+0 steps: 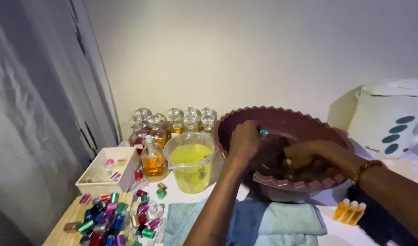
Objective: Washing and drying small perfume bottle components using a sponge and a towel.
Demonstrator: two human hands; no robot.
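Both my hands reach into a maroon plastic basin (286, 116) with a zigzag rim. My left hand (244, 142) is closed around a small item with a shiny teal cap (263, 132) at the basin's near left. My right hand (309, 155) is curled around something small and pale inside the basin; the dim light hides what it is. A beaded bracelet (366, 167) sits on my right wrist.
A clear bucket of yellow liquid (191, 164) stands left of the basin, with several glass bottles (172, 120) behind it. A white tray (109, 169), several coloured metallic caps (111, 216), blue-green towels (272, 221), three small amber bottles (350, 212) and a white kettle (393, 118) surround it.
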